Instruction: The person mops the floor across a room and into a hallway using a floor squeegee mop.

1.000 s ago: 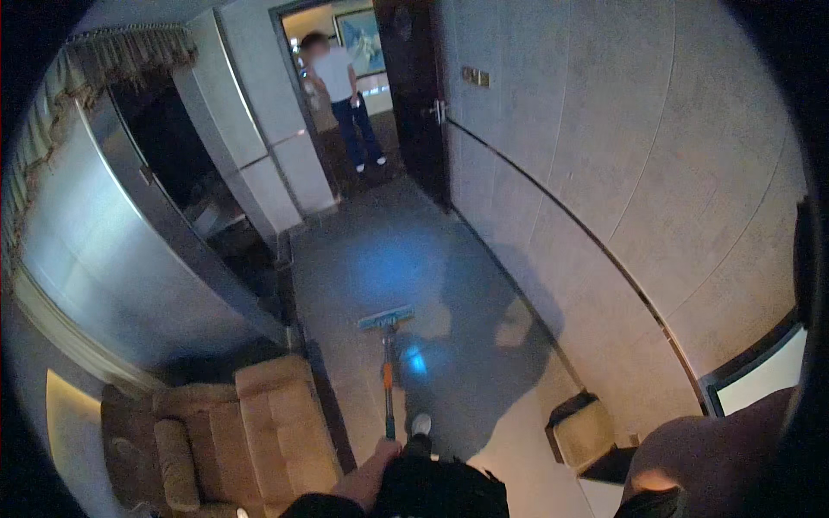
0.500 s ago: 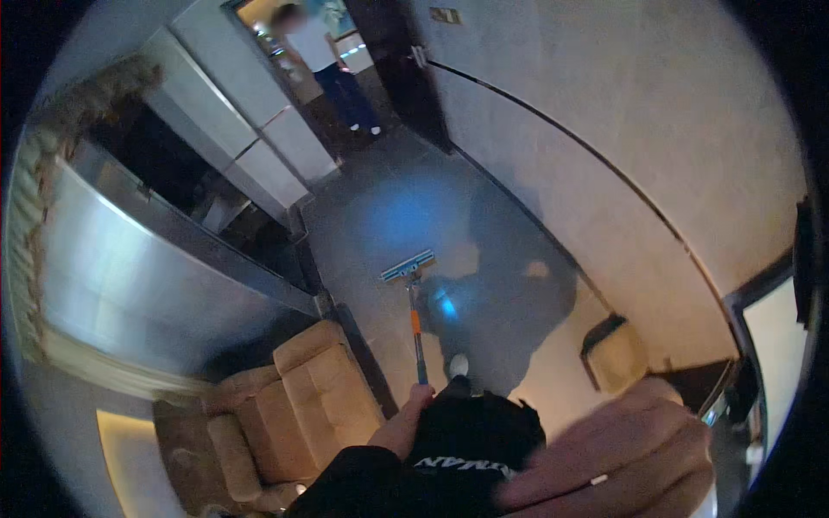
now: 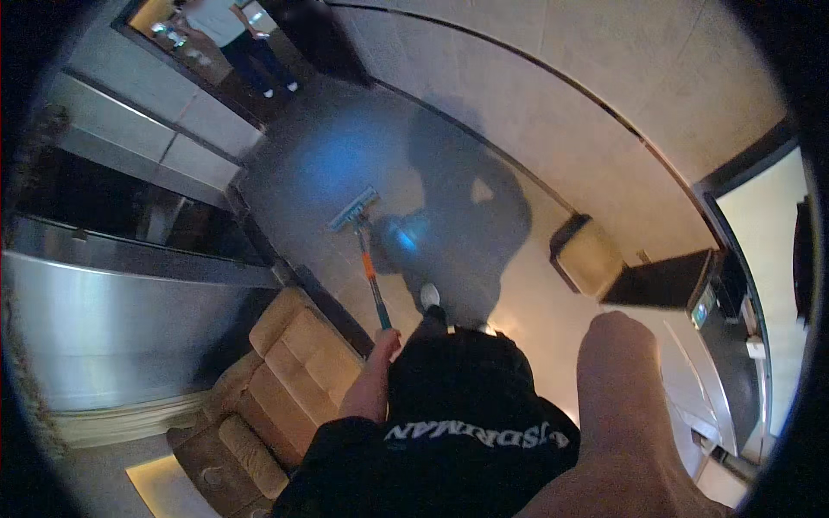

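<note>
My left hand (image 3: 388, 343) is closed around the lower end of a mop handle (image 3: 373, 281), which is dark with an orange section. The handle runs forward to a flat, wide mop head (image 3: 354, 209) that lies on the grey floor (image 3: 302, 207). My right arm, raised close to the view at the lower right, shows as a large bent shape of bare skin; the fingers of that hand cannot be made out. A pale shoe (image 3: 430, 296) of mine stands behind the mop head, to its right.
A brown padded armchair (image 3: 298, 354) stands at the left, beside a shiny metallic panel (image 3: 147, 332). Along the right wall are a small tan seat (image 3: 591, 257) and a dark cabinet (image 3: 661, 281). Another person (image 3: 246, 47) stands in the doorway at far left.
The view has shifted, so the room sits lower and farther left. The mop head has turned somewhat. My right arm has changed its pose near the view; my left hand keeps its hold.
</note>
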`<control>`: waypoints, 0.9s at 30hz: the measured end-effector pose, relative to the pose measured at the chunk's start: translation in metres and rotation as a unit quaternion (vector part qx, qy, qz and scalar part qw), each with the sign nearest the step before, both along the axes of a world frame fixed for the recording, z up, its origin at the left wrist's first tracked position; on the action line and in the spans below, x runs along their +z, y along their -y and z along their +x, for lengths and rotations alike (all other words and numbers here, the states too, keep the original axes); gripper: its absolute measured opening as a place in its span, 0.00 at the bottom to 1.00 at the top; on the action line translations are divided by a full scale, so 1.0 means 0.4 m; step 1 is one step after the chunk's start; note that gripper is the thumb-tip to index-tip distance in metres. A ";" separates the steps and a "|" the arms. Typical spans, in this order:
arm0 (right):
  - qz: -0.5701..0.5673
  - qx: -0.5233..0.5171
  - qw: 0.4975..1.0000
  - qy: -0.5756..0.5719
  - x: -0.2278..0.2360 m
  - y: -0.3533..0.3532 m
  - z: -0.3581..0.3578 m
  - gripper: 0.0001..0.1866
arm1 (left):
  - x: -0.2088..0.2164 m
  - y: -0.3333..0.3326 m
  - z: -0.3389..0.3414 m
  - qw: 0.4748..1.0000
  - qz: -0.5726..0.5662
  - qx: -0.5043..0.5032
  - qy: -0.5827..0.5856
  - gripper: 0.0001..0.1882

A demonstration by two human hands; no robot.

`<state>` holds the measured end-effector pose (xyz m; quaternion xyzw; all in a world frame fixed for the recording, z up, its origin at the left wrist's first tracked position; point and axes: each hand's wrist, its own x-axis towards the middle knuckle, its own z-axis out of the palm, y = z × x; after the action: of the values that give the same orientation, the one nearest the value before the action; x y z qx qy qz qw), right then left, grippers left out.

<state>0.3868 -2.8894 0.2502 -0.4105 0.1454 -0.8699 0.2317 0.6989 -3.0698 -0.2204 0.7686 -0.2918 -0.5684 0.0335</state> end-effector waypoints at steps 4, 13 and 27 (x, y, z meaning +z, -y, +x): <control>0.046 0.040 0.996 0.070 0.009 -0.075 0.031 0.10 | -0.026 -0.009 0.086 0.962 -0.094 -0.251 0.047 0.06; 0.001 0.212 0.963 0.167 -0.056 -0.023 0.017 0.11 | -0.063 -0.033 0.041 0.966 -0.072 -0.239 0.060 0.08; 0.073 0.447 0.863 0.222 -0.018 0.318 0.134 0.12 | -0.235 0.080 0.109 0.910 -0.100 -0.319 0.244 0.11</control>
<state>0.4402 -3.0166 0.2429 -0.2090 -0.0463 -0.7279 0.6515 0.7426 -3.1018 -0.3146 0.7419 -0.5760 -0.3109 -0.1453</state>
